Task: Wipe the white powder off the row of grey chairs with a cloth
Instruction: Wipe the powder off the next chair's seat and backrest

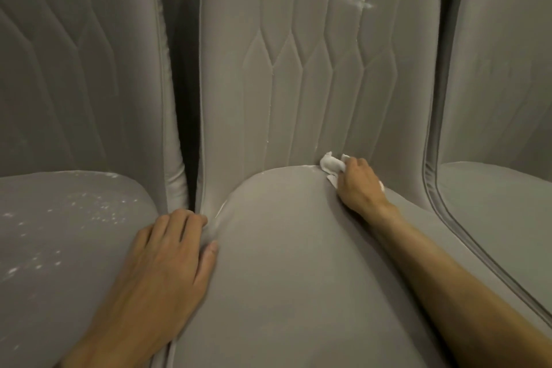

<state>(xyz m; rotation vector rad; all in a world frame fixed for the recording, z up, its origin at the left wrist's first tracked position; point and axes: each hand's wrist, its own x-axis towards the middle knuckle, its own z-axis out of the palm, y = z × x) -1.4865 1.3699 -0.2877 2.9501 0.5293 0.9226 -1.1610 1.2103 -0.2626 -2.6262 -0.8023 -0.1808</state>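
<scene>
A row of grey upholstered chairs with stitched, quilted backs fills the frame, the middle chair (298,248) running from the bottom centre up to the top. The right hand (358,185), right of centre, is clenched around a small crumpled white cloth (331,165). The cloth sticks out to the upper left of the knuckles and is pressed into the crease where the middle chair's seat cushion meets its backrest. A thin line of white powder (286,167) lies along that crease to the left of the cloth, and faint white streaks (352,0) cross the backrest in the upper right-centre of the frame.

The left hand (170,260), in the lower left-centre, lies relaxed and grasps nothing, its fingers spread flat at the gap between the middle seat and the left chair (74,248), thumb resting on the middle cushion. It is well apart from the cloth. White powder specks (98,206) dot the left chair's seat, just above and left of this hand. A third grey chair (501,98) stands at the right edge.
</scene>
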